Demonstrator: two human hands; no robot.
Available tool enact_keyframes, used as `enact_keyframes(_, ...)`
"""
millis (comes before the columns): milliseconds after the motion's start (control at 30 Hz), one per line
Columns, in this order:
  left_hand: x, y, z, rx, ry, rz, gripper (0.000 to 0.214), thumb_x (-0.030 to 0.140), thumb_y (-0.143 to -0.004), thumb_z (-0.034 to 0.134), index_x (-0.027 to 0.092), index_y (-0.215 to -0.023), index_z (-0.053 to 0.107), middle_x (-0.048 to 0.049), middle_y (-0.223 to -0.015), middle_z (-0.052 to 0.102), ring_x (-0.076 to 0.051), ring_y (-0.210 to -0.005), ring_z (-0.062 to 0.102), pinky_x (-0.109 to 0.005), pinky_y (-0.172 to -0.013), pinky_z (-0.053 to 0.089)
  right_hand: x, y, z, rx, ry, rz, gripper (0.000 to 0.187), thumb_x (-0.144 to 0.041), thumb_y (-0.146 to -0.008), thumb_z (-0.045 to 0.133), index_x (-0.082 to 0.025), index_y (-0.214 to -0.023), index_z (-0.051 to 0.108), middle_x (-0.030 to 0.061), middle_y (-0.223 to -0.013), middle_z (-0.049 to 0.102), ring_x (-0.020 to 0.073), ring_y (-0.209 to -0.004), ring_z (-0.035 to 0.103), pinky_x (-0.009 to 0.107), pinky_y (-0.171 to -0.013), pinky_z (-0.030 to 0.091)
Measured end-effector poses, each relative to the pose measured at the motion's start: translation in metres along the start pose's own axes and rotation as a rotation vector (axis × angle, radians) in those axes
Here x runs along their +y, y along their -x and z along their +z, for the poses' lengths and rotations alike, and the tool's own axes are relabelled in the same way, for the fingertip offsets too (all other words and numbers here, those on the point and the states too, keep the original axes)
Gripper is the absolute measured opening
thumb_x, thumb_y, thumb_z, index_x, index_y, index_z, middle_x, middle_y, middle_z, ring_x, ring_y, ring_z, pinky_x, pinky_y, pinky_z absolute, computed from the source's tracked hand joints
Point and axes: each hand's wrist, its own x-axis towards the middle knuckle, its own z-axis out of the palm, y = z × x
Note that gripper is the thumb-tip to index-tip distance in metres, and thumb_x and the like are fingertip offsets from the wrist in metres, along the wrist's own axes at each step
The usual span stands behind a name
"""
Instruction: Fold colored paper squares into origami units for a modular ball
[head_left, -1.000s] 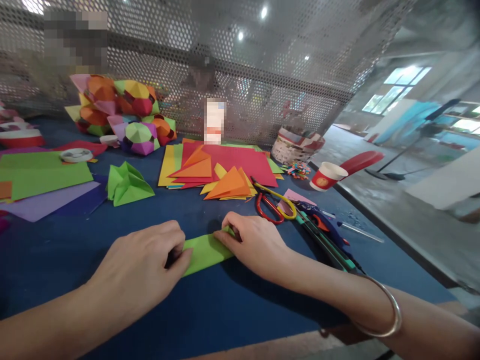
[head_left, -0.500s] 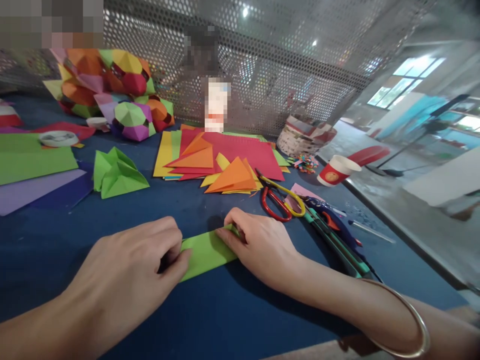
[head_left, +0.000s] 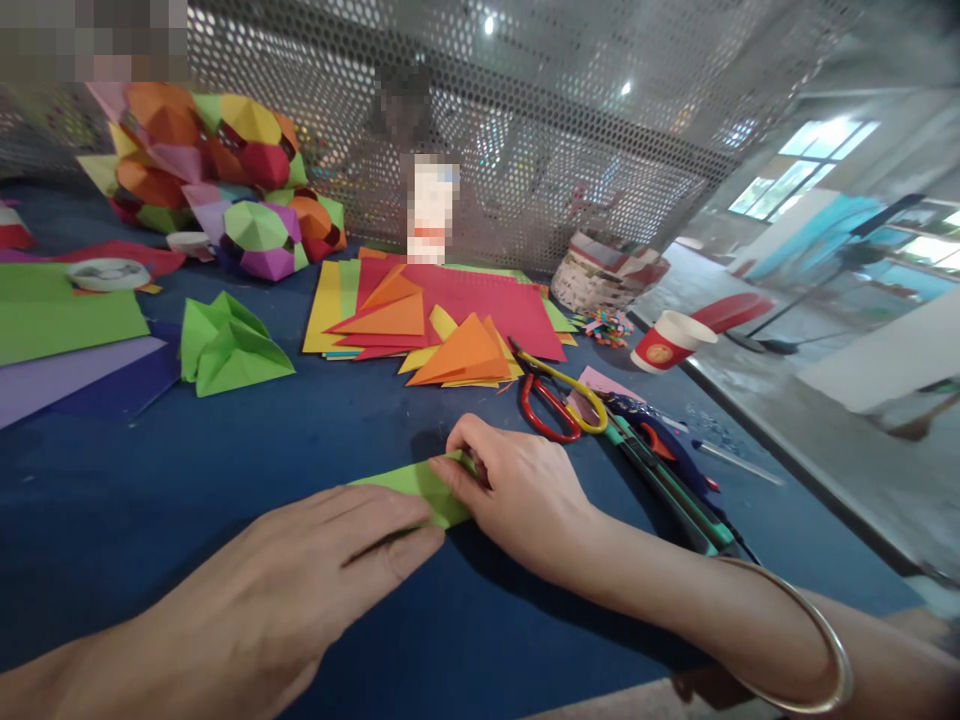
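A narrow folded strip of green paper [head_left: 405,479] lies slantwise on the dark blue table [head_left: 480,640]. My right hand [head_left: 529,490] is closed on the strip's right end, thumb on top and fingers curled beside it. Across the strip's near edge lies my left hand [head_left: 322,570], its fingers stretched out flat and pointing right, the tips resting on the paper. That hand covers the lower left part of the strip. Beyond it, a folded green paper piece [head_left: 234,345] stands on the table.
Folded orange triangles [head_left: 465,350] lie against a stack of coloured sheets [head_left: 480,290]. Scissors [head_left: 562,395], a green cutter [head_left: 667,490] and a paper cup [head_left: 670,340] sit to the right. Faceted paper balls [head_left: 259,240] are piled at back left, before a perforated metal panel [head_left: 517,150].
My left hand has let go of the strip's left end, straightened its fingers and slid rightward along the near edge. The right hand keeps its grip in place.
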Motion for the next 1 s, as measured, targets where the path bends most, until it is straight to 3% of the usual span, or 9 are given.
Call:
enact_keyframes(167, -0.001, 0.008, 0.004, -0.039, 0.122, -0.086, 0.072, 0.003, -0.081, 0.044, 0.037, -0.143, 0.059, 0.0019, -0.131, 0.074, -0.021, -0.111, 0.074, -0.027, -0.099, 0.058, 0.0, 0.001, 0.0, 0.01, -0.017, -0.007, 0.015, -0.037, -0.098, 0.059, -0.024, -0.097, 0.065, -0.0012, -0.07, 0.063, 0.0146, -0.063, 0.055, 0.027, -0.056, 0.019)
enact_keyframes(400, -0.002, 0.01, 0.004, -0.101, 0.168, -0.124, 0.07, 0.005, -0.081, 0.048, 0.038, -0.142, 0.061, 0.0025, -0.133, 0.073, -0.024, -0.113, 0.073, -0.031, -0.101, 0.058, 0.0, 0.001, 0.0, 0.015, -0.051, -0.004, 0.021, -0.036, -0.097, 0.06, -0.025, -0.115, 0.061, -0.0026, -0.072, 0.064, 0.0146, -0.063, 0.059, 0.026, -0.057, 0.022)
enact_keyframes(633, 0.0, 0.004, 0.002, -0.006, 0.149, -0.075, 0.058, 0.009, -0.089, 0.048, 0.038, -0.136, 0.066, 0.0024, -0.127, 0.076, -0.022, -0.11, 0.075, -0.028, -0.1, 0.057, -0.001, 0.011, -0.006, -0.001, -0.111, -0.048, 0.044, -0.037, -0.09, 0.067, -0.022, -0.129, 0.054, 0.0024, -0.086, 0.07, 0.0178, -0.069, 0.064, 0.028, -0.059, 0.03)
enact_keyframes(767, 0.001, 0.002, 0.002, 0.002, 0.093, -0.039, 0.057, 0.007, -0.089, 0.045, 0.033, -0.135, 0.066, 0.0, -0.123, 0.078, -0.021, -0.107, 0.075, -0.027, -0.101, 0.056, 0.001, 0.019, -0.008, 0.007, -0.173, -0.125, 0.054, -0.03, -0.087, 0.068, -0.019, -0.136, 0.049, 0.0118, -0.111, 0.072, 0.0245, -0.09, 0.07, 0.033, -0.072, 0.045)
enact_keyframes(867, 0.001, 0.002, 0.0, -0.012, 0.048, -0.02, 0.057, 0.006, -0.088, 0.045, 0.031, -0.134, 0.067, -0.0002, -0.122, 0.078, -0.02, -0.106, 0.075, -0.026, -0.1, 0.056, 0.003, 0.022, -0.007, 0.033, -0.194, -0.164, 0.058, -0.029, -0.086, 0.068, -0.017, -0.139, 0.047, 0.0162, -0.126, 0.067, 0.03, -0.109, 0.067, 0.04, -0.087, 0.048)
enact_keyframes(1000, -0.001, 0.001, -0.002, -0.004, -0.009, 0.02, 0.056, 0.004, -0.085, 0.044, 0.031, -0.127, 0.07, 0.0014, -0.118, 0.079, -0.019, -0.101, 0.077, -0.023, -0.096, 0.058, 0.007, 0.022, -0.006, -0.017, -0.216, -0.123, 0.06, -0.027, -0.086, 0.07, -0.016, -0.139, 0.046, 0.011, -0.105, 0.069, 0.0283, -0.099, 0.066, 0.047, -0.091, 0.046)
